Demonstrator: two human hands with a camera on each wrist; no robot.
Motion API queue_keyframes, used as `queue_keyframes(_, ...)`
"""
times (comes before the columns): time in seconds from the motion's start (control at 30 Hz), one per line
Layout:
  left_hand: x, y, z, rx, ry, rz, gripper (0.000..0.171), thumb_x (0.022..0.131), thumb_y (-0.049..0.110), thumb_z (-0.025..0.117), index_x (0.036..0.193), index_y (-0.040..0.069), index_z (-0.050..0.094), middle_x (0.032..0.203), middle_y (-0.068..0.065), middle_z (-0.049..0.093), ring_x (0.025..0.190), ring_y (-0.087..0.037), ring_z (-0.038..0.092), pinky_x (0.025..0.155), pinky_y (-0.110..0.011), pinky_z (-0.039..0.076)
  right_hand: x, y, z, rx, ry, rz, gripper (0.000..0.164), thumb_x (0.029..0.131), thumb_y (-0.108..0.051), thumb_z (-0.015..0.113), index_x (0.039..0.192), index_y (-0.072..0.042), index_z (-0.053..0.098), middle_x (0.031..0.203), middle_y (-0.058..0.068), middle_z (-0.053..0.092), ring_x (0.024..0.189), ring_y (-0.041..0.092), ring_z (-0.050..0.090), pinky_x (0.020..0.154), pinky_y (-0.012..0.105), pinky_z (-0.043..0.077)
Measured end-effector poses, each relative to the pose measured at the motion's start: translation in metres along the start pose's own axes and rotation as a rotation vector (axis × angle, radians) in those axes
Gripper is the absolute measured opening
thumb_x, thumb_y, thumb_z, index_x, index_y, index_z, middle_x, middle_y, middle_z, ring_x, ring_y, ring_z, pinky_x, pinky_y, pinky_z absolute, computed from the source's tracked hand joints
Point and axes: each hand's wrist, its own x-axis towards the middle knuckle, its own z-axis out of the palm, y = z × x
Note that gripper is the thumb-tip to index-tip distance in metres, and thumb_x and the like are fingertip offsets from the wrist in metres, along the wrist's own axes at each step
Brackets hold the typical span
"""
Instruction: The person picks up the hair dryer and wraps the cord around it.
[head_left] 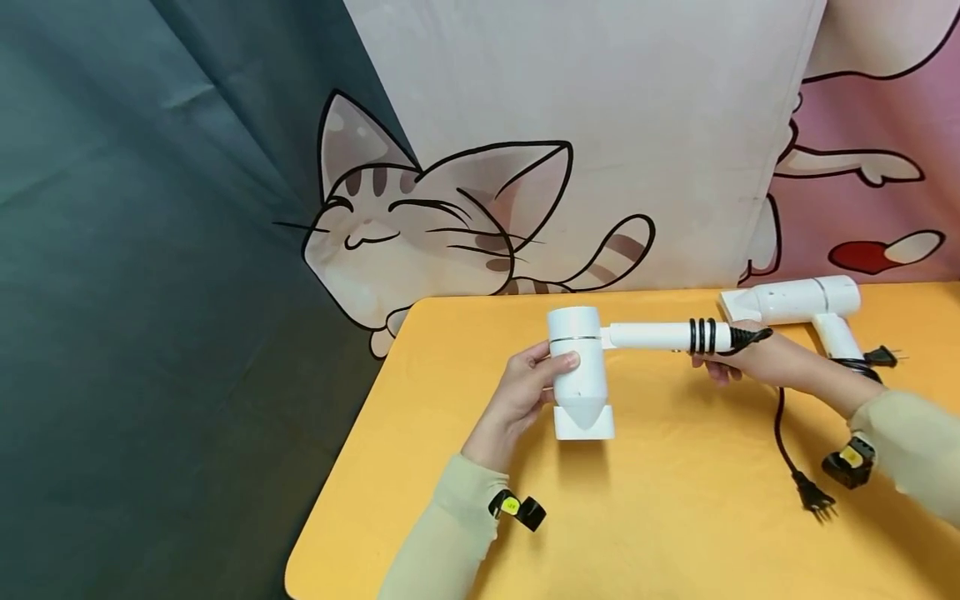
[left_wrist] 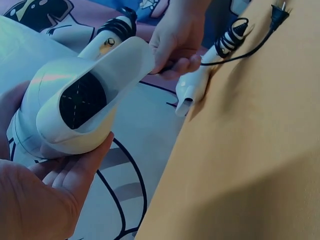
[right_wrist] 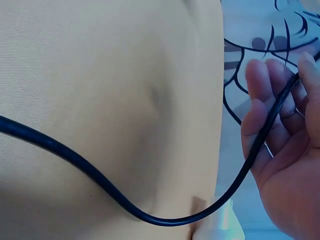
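My left hand (head_left: 521, 390) grips a white hair dryer (head_left: 579, 375) by its barrel, above the table, thumb across the near side. Its flat nozzle points down toward me in the head view, and the handle (head_left: 648, 336) extends to the right. Black power cord (right_wrist: 167, 221) is wound in several turns near the handle's end. At that end, my right hand (head_left: 765, 360) pinches the cord between thumb and fingers; in the right wrist view the cord runs across the palm. The loose length hangs below the hand, ending in a black plug (head_left: 813, 497).
On the yellow table (head_left: 675, 517), a second white hair dryer (head_left: 798, 300) lies at the back right, behind my right forearm. Its cord is wrapped round its handle, with the plug (head_left: 881, 357) sticking out. A cartoon-printed curtain (head_left: 600, 83) hangs behind the table's far edge.
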Motion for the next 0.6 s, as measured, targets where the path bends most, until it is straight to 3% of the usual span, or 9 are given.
queue_keyframes(0.13,0.0,-0.002,0.0,0.019,-0.035,-0.005,0.05,0.094,0.012,0.074,0.141,-0.004,0.064,0.111,-0.013,0.077,0.088,-0.018,0.075,0.068,-0.027,0.064,0.0,0.002,-0.011,-0.009,-0.019,0.049,0.026,0.11,-0.005,0.053,0.095,0.0,0.073,0.069,0.005,0.066,0.056,0.019,0.063,0.046,0.029,0.047)
queue_keyframes(0.27,0.0,-0.002,-0.001,0.032,-0.039,-0.009,0.051,0.094,0.011,0.074,0.141,-0.003,0.065,0.112,-0.014,0.077,0.089,-0.018,0.074,0.07,-0.027,0.064,0.002,0.002,-0.022,0.009,-0.067,-0.049,0.023,0.107,0.005,0.053,0.097,-0.002,0.073,0.068,0.003,0.065,0.053,0.016,0.062,0.04,0.029,0.043)
queue_keyframes(0.4,0.001,-0.002,-0.003,0.055,-0.055,-0.015,0.051,0.093,0.011,0.075,0.141,-0.003,0.065,0.115,-0.016,0.077,0.091,-0.019,0.075,0.075,-0.032,0.065,0.007,-0.003,-0.032,0.015,-0.121,-0.116,0.025,0.105,0.005,0.057,0.096,-0.01,0.075,0.061,0.002,0.063,0.046,0.013,0.054,0.035,0.028,0.039)
queue_keyframes(0.6,0.001,0.0,-0.008,0.107,-0.108,-0.014,0.051,0.095,0.01,0.074,0.144,-0.003,0.063,0.121,-0.021,0.075,0.095,-0.021,0.075,0.081,-0.039,0.066,0.014,-0.019,-0.038,-0.134,-0.088,-0.048,0.025,0.106,-0.001,0.062,0.091,-0.014,0.077,0.07,-0.007,0.061,0.055,0.005,0.048,0.046,0.024,0.042)
